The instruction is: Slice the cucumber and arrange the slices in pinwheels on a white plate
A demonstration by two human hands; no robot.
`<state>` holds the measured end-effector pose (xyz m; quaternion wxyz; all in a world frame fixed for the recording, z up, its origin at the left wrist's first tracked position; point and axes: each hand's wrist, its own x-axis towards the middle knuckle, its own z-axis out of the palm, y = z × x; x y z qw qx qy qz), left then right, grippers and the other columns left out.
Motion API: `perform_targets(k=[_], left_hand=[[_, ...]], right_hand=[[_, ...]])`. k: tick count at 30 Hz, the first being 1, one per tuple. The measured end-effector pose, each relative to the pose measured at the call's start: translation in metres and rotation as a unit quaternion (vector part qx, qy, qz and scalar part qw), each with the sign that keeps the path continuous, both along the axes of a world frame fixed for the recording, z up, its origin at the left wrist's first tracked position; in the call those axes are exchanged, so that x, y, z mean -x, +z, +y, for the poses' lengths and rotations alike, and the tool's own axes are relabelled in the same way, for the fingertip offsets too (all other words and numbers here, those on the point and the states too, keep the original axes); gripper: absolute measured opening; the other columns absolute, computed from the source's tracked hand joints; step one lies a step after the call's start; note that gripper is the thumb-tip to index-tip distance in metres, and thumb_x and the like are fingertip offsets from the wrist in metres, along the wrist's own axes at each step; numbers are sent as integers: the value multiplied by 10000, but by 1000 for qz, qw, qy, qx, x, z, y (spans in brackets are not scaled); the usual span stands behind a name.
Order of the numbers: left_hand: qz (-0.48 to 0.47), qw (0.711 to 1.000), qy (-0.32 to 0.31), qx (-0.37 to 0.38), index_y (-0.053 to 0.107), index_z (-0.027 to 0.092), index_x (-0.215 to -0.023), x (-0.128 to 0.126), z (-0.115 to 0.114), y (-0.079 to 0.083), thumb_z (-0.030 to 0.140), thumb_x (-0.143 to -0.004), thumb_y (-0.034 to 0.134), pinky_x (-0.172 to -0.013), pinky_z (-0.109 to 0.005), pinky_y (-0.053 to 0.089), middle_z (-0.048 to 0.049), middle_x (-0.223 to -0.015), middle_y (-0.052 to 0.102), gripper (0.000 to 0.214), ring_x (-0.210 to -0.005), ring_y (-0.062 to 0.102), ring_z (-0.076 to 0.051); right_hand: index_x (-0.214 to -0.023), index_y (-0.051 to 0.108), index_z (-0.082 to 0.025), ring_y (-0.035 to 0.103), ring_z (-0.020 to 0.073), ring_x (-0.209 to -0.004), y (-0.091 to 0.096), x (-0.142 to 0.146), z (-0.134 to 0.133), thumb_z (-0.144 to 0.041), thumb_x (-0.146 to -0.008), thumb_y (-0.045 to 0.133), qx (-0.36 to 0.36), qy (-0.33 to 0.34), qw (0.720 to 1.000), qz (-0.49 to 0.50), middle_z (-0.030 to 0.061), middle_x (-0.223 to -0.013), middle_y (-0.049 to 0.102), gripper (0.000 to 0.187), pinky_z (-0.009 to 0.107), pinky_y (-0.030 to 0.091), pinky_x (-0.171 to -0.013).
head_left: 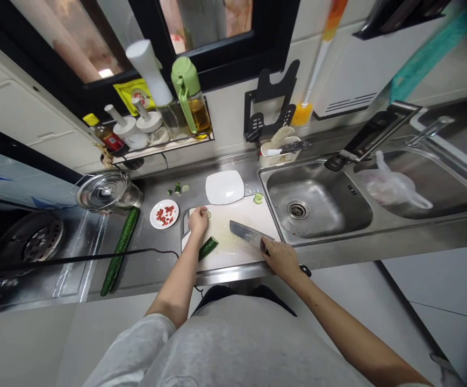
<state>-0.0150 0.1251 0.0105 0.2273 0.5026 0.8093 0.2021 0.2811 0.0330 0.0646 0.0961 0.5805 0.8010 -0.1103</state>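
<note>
dark-green cucumber stub (pixel 208 248) is laid slantwise on white cutting board (pixel 253 215) | left hand (pixel 198 219) nearer, its grip not discernible | right hand (pixel 281 257) is clasped round broad steel knife (pixel 245 232), blade pointed toward it

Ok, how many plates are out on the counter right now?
2. A small round plate holding red bits sits left of the cutting board. A white squarish plate lies just behind the board. No others show, though the pot could hide one.

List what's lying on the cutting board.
A cucumber piece, the knife in the right hand, a cucumber slice at the corner; the left hand hides whatever lies beneath it.
</note>
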Motion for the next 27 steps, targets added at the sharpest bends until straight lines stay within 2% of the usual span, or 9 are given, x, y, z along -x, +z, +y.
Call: perform_targets(k=[6,9,11,13,15,19,21,23,27], left_hand=[[86,992,-60,-75,672,221,-929,1,1,4,214,-783,567,-901,-406,344,-103,-984,663,180,-1012,540,-266],[90,990,-41,-103,681,209,-866,1,-4,6,268,-789,583,-889,-410,362,-115,-966,643,138,-1008,529,-283],[72,989,-15,-126,682,208,-890,2,-12,9,300,-803,577,-872,-389,388,-105,-966,628,164,-964,545,-262],[41,988,-2,-152,673,206,-947,2,-28,13,318,-829,553,-841,-353,421,-89,-977,615,203,-890,565,-220],[9,984,-22,-176,661,201,-989,0,-51,15,328,-857,522,-807,-320,446,-76,-981,610,229,-823,573,-181],[-1,970,-130,-205,671,216,-979,-4,-104,13,331,-894,492,-851,-315,450,-61,-935,623,229,-894,582,-175],[2,964,-156,-215,679,223,-977,-6,-122,9,316,-904,482,-862,-319,453,-63,-925,631,229,-921,581,-175],[5,961,-166,-220,684,227,-988,-6,-130,3,310,-905,487,-869,-324,459,-67,-942,638,230,-941,582,-177],[13,960,-180,-214,691,234,-1012,-5,-131,-4,315,-906,494,-891,-336,463,-73,-982,644,238,-967,581,-181]], right_hand=[[-1184,547,-190,647,233,-889,4,0,-2,-356,-926,438,12,-14,1000,15,91,-924,709,325,297,364,-731],[-1168,541,-203,657,224,-873,9,3,-2,-312,-940,401,30,-31,999,21,87,-916,712,289,290,365,-726],[-1195,521,-205,664,221,-854,12,8,-2,-286,-957,350,57,-48,997,22,88,-903,714,304,288,368,-716],[-1208,506,-199,666,222,-849,16,15,-1,-295,-976,291,85,-60,994,26,96,-900,712,331,289,374,-708],[-1188,508,-194,663,228,-865,19,24,-1,-329,-987,249,109,-57,992,36,104,-914,708,355,291,380,-705],[-1185,489,-186,659,224,-869,25,46,-8,-339,-990,238,150,-15,987,60,101,-917,701,353,285,394,-695],[-1194,475,-174,661,219,-857,26,57,-13,-304,-985,253,159,15,985,62,106,-905,698,332,280,402,-690],[-1188,471,-163,663,220,-853,27,66,-17,-277,-980,261,160,42,984,59,118,-902,695,317,279,413,-690],[-1162,479,-154,672,235,-850,29,79,-23,-255,-976,258,152,73,984,50,139,-908,691,307,289,439,-687]])
